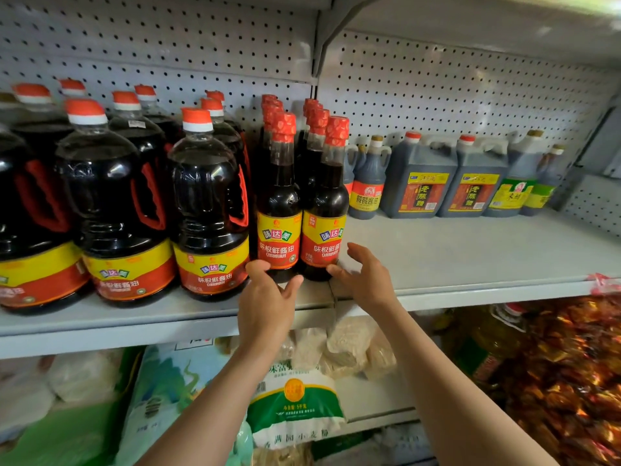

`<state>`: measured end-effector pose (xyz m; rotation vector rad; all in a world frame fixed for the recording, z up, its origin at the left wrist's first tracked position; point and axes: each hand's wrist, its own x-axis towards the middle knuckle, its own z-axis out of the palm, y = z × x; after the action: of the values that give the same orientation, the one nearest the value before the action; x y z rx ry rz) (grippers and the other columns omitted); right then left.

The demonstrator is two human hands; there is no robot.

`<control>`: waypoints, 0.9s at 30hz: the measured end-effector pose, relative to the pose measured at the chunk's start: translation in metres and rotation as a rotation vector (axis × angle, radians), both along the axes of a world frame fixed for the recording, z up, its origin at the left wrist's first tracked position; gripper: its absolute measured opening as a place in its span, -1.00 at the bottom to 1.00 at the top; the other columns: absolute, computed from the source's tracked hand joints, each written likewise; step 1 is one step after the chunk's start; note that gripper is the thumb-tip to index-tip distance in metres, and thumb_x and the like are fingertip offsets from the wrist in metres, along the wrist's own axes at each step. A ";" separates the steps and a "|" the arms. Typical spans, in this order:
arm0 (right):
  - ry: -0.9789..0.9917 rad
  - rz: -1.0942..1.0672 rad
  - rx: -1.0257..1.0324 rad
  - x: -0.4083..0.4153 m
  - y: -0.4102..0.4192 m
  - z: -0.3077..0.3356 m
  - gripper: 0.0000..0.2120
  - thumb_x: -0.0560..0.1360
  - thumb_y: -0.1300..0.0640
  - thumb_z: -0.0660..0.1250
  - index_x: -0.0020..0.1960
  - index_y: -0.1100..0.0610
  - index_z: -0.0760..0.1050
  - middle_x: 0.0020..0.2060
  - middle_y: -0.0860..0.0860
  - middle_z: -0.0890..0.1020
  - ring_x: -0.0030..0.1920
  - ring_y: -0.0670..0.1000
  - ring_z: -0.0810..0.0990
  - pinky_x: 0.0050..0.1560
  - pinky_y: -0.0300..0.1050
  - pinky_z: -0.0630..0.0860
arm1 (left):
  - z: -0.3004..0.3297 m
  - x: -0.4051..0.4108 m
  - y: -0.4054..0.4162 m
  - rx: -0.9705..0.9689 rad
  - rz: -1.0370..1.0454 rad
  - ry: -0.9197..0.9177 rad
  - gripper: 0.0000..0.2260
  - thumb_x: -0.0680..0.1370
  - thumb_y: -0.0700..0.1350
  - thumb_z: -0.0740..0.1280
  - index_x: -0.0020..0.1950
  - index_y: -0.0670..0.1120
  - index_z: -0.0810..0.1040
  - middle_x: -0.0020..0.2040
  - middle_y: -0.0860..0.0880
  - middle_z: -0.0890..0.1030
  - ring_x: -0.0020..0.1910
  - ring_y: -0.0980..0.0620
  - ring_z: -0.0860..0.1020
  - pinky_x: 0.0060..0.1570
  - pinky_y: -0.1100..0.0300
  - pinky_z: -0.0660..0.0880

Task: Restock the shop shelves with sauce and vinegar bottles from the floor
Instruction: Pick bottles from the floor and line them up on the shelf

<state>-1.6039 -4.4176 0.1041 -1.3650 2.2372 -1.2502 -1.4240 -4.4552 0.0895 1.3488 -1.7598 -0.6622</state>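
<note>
Head view, single camera. Grey metal shelf (470, 257) at chest level, pegboard backing. Two files of slim soy sauce bottles stood at the shelf's middle, red foil caps, long axes upright. Front bottle of left file (279, 210) and front bottle of right file (324, 213) stood side by side, near the front edge, touching or almost touching.

Left hand (265, 304) was at the base of the left front bottle, thumb against the lower label, fingers (292, 287) spread and curled under its foot; not closed round it. Right hand (364, 280) was just right of the right front bottle, fingers (361, 253) loosely apart, thumb tip at the bottle's lower right edge. Neither hand carried anything. Contact looked light; a grip could not be confirmed.

Key relation: both bottles lay directly ahead of and slightly above the fingers, one hand per bottle, each about equally near. Judged step: squaring the pair into line; a push back along the shelf would do it.

Left of them, large jugs of soy sauce (208, 210) with red handles. Far right rear, vinegar jugs (420, 183). Wide bare stretch of shelf between, room for more stock. Lower shelf held a flour bag (295, 405) and snack packets (571, 381).
</note>
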 end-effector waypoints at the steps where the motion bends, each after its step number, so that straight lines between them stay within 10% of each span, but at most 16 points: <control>1: 0.012 -0.027 0.001 -0.002 0.005 0.000 -0.29 0.49 -0.12 0.48 0.52 0.09 0.32 0.43 0.05 0.48 0.41 0.11 0.46 0.37 0.08 0.47 | 0.001 0.000 0.001 -0.024 -0.022 -0.004 -0.55 0.53 0.13 0.41 0.22 -0.08 0.30 0.03 -0.08 0.65 -0.01 -0.12 0.63 -0.17 0.06 0.55; 8: 0.096 -0.234 -0.001 -0.006 0.055 0.014 -0.29 0.44 -0.17 0.50 0.49 0.01 0.35 0.39 -0.01 0.51 0.39 0.04 0.45 0.30 -0.08 0.42 | 0.014 -0.020 0.008 -0.048 -0.425 -0.014 -0.63 0.50 0.06 0.48 0.10 0.03 0.33 -0.15 0.11 0.55 -0.13 0.07 0.57 -0.16 0.12 0.51; 27: 0.147 -0.563 0.539 0.078 0.230 -0.154 -0.32 0.44 -0.16 0.50 0.47 0.05 0.41 0.42 0.04 0.46 0.45 0.14 0.33 0.43 0.01 0.31 | -0.164 0.000 0.075 0.156 -0.975 -0.408 -0.33 0.41 0.01 0.56 0.48 -0.01 0.43 0.34 -0.14 0.45 0.35 -0.14 0.41 0.38 0.10 0.30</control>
<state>-1.5260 -4.1872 -0.0495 -0.6665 2.8883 -0.5827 -1.4244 -4.3803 -0.0747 0.6602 -2.7602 -1.0983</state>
